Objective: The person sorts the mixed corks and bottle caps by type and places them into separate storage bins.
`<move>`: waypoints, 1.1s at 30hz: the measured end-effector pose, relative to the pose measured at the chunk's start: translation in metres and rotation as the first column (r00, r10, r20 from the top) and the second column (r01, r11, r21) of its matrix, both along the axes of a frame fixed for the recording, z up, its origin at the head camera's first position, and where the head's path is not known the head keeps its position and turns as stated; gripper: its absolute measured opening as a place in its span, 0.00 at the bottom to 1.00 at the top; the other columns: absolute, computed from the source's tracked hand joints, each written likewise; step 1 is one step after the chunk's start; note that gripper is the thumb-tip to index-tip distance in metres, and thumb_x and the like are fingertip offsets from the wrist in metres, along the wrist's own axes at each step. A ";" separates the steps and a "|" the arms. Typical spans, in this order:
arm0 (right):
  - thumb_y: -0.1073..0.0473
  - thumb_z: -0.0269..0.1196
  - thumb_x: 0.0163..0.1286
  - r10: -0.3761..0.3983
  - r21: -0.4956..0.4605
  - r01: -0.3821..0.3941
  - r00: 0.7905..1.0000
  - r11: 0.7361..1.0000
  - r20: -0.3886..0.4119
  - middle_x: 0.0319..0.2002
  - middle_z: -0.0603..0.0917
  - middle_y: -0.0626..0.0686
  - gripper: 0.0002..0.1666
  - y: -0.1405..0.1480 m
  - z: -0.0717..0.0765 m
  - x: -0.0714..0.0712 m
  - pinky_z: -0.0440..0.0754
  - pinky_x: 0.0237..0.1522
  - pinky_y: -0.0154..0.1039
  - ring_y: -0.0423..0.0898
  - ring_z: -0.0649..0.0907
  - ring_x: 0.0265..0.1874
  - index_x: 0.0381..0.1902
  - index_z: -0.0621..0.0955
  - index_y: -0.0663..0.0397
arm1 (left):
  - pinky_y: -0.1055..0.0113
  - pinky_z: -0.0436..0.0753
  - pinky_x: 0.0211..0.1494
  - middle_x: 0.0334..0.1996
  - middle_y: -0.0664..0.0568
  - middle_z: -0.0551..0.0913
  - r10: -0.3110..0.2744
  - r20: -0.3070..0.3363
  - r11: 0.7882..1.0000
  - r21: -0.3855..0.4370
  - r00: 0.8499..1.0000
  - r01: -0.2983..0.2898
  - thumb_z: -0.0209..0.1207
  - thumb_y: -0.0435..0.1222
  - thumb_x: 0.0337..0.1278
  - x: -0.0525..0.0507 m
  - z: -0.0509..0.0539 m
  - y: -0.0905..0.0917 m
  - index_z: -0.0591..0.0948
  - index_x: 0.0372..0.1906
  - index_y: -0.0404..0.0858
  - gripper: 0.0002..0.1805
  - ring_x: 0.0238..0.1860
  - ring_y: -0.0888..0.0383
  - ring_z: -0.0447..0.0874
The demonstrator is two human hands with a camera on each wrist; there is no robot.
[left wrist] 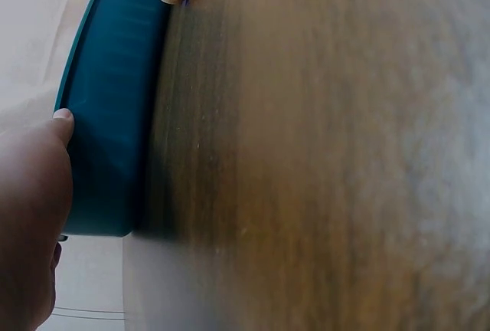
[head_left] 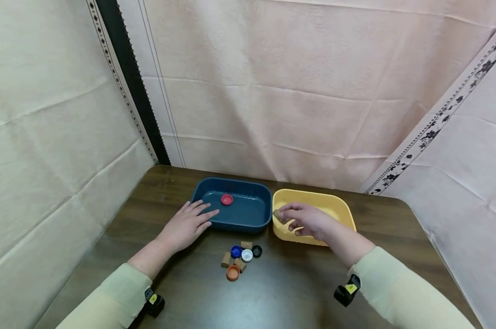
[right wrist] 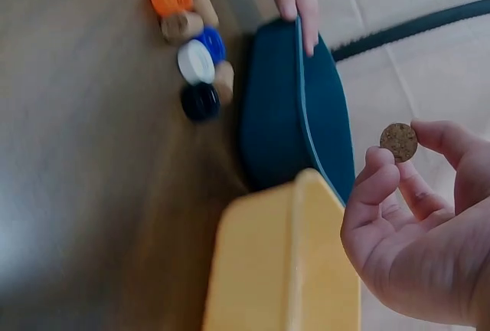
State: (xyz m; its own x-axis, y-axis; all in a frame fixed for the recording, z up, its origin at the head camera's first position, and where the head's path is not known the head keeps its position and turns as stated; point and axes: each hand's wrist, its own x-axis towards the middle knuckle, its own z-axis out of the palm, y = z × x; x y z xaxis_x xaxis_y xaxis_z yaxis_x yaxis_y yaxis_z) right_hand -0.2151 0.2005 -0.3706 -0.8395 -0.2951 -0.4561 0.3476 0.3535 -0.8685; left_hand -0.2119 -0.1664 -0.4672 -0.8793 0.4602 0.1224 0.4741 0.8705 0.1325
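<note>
Pale cloth (head_left: 293, 82) hangs at the left, far and right sides, running up out of sight. Below it stands the dark wooden table (head_left: 280, 292), its near edge cut off. A person's two sleeves (head_left: 412, 288) come in from the near side, cut off too. Toward the far side sits the blue tray (head_left: 248, 210), with the yellow tray (head_left: 342, 214) just to its right.

The left hand (head_left: 188, 225) lies spread at the blue tray's near left corner, covering that bit of rim. The right hand (head_left: 309, 220) is above the yellow tray, fingertips pinching a cork (right wrist: 399, 142) over the left end; I can't see what's beneath the palm. From the right wrist only the cork's round end shows, so its length is hard to judge.

A red cap (head_left: 227, 199) lies inside the blue tray. Near that tray, on the table, is a bunch: an orange cap (head_left: 233, 273) nearest, then a white cap (head_left: 247, 255), a blue cap (head_left: 236, 252) and a black cap (head_left: 257, 251), with three loose corks (head_left: 226, 259) among them. The farthest of these is partly hidden behind the caps.
</note>
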 end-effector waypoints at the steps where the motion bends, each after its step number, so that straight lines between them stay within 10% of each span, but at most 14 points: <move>1: 0.51 0.63 0.72 0.013 0.005 -0.013 1.000 1.000 -0.002 0.41 0.81 0.54 0.18 0.004 0.002 -0.003 0.78 0.34 0.37 0.47 0.78 0.31 0.53 0.80 0.56 | 0.42 0.51 0.76 0.73 0.50 0.66 -0.001 -0.003 1.000 -0.005 1.000 0.001 0.46 0.54 0.75 0.000 0.000 0.000 0.67 0.74 0.60 0.26 0.76 0.45 0.54; 12: 0.51 0.58 0.75 0.074 0.080 -0.073 0.997 0.994 -0.018 0.47 0.78 0.55 0.19 0.030 0.014 -0.029 0.77 0.35 0.37 0.48 0.79 0.36 0.57 0.77 0.56 | 0.42 0.51 0.76 0.73 0.51 0.66 0.007 0.004 1.000 -0.019 1.000 -0.007 0.45 0.56 0.75 -0.002 0.000 0.000 0.66 0.74 0.62 0.26 0.76 0.45 0.54; 33: 0.51 0.65 0.70 -0.114 0.260 0.131 0.990 0.957 -0.078 0.33 0.81 0.52 0.20 0.036 -0.044 -0.068 0.78 0.30 0.36 0.45 0.79 0.26 0.47 0.82 0.64 | 0.42 0.51 0.76 0.73 0.51 0.66 0.021 0.012 1.000 -0.004 1.000 -0.021 0.45 0.56 0.75 -0.001 -0.002 0.000 0.66 0.74 0.62 0.26 0.76 0.46 0.54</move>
State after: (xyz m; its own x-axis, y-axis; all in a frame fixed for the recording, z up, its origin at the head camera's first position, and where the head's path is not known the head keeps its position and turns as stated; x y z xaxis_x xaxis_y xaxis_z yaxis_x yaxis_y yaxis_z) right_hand -0.2827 0.2364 -0.4151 -0.8905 -0.0644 -0.4503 0.3515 0.5308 -0.7711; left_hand -0.2133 -0.1666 -0.4693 -0.8900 0.4425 0.1104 0.4545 0.8805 0.1347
